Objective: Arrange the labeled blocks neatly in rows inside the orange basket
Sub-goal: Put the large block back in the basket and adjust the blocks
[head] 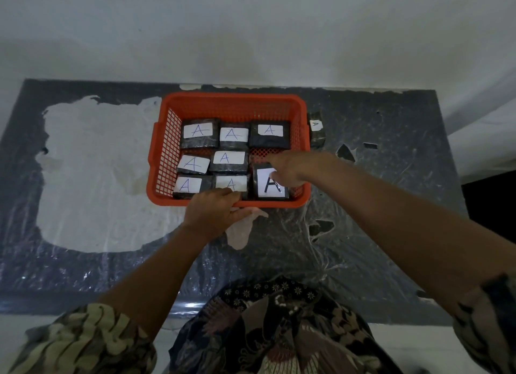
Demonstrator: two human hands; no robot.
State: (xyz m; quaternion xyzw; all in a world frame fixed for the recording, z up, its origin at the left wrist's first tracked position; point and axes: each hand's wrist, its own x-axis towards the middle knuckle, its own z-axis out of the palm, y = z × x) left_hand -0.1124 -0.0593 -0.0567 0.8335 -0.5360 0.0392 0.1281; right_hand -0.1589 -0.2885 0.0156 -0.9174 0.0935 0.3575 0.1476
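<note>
Head view: right hand (287, 168) grips a block (270, 184) in the basket's (234, 97) near-right corner — left hand (215, 207) clasps the rim. Next, seat it flat; one block (317, 129) waits outside.

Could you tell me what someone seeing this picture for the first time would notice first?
The bright orange basket at the table's centre stands out, holding eight dark blocks with white "A" labels. The right hand rests on the near-right block, whose label is largest, with a bare gap behind it; the left hand holds the basket's near rim. One more labelled block lies outside, just beyond the basket's right wall.
</note>
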